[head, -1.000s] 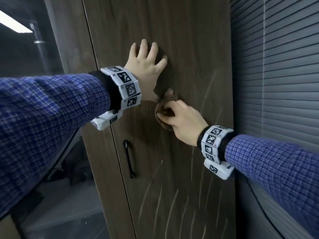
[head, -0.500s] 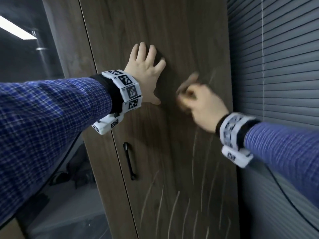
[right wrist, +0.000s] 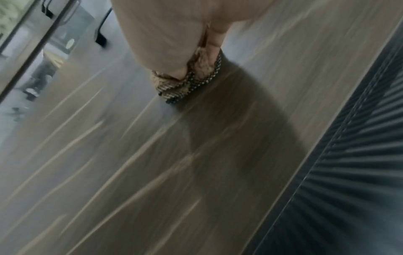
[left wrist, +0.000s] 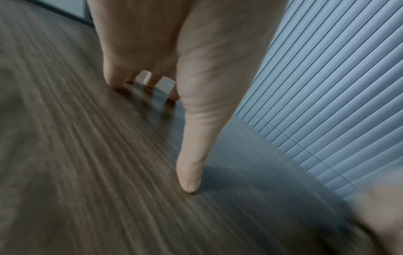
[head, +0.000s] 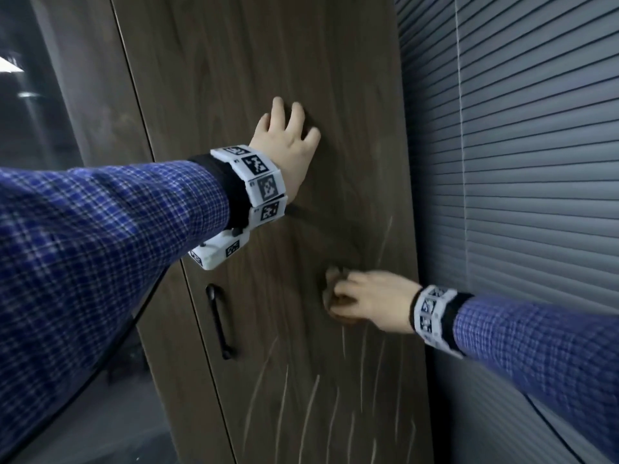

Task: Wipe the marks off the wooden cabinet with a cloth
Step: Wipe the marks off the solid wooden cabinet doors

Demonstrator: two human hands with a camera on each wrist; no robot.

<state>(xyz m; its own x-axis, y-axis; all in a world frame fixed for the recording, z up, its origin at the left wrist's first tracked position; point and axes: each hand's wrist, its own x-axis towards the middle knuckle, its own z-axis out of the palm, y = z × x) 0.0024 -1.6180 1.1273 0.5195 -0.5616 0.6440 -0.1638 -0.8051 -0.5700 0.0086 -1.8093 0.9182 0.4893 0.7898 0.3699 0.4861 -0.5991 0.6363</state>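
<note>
A dark wooden cabinet door (head: 268, 61) fills the middle of the head view, with pale streak marks (head: 311, 406) across its lower half and one mark (head: 385, 242) above my right hand. My right hand (head: 365, 301) grips a bunched brown cloth (head: 331, 289) and presses it against the door right of the handle. The right wrist view shows the cloth (right wrist: 189, 79) under curled fingers, blurred. My left hand (head: 288, 142) lies flat on the door higher up, its fingers (left wrist: 189, 172) straight and spread on the wood (left wrist: 87, 155).
A black door handle (head: 217, 321) hangs left of the cloth. Grey slatted blinds (head: 519, 162) run along the door's right edge. A glass panel (head: 33, 112) stands to the left of the cabinet.
My right hand swung the cloth up to the right, then down to a spot lower on the door. The left hand stayed flat on the wood.
</note>
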